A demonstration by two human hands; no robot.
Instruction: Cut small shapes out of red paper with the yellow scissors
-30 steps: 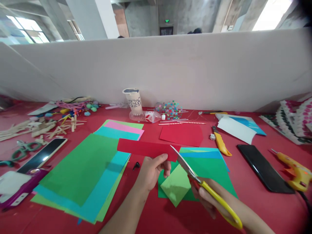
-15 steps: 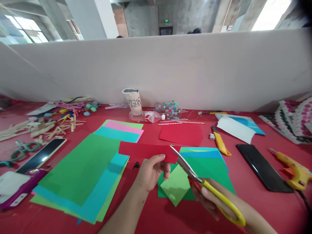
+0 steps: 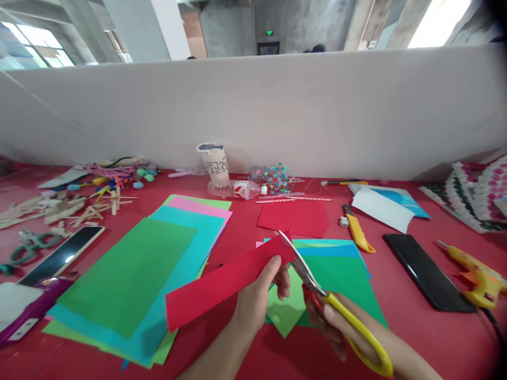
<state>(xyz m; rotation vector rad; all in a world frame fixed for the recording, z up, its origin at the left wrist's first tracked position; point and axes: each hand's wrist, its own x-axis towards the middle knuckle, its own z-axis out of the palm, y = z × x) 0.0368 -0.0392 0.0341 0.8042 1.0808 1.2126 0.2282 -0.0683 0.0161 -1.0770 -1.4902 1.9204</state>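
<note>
My left hand (image 3: 259, 295) pinches the right end of a long red paper strip (image 3: 222, 282), which slants down to the left above the table. My right hand (image 3: 340, 330) grips yellow-handled scissors (image 3: 332, 303). Their blades point up-left and meet the strip's right end beside my left fingers. Below both hands lie a light green paper square (image 3: 283, 311) and a green sheet (image 3: 344, 282) over blue paper.
A stack of green, cyan and pink sheets (image 3: 130, 274) lies at left, a red sheet (image 3: 295, 219) behind. A yellow utility knife (image 3: 358, 232), black phone (image 3: 428, 272) and glue gun (image 3: 479, 274) sit at right. Sticks, green scissors (image 3: 27, 245) and another phone (image 3: 59, 258) lie far left.
The red strip has swung from level to slanting, its left end dropping toward me. My left hand moved slightly right and nearer; the scissors stay at the strip's right end.
</note>
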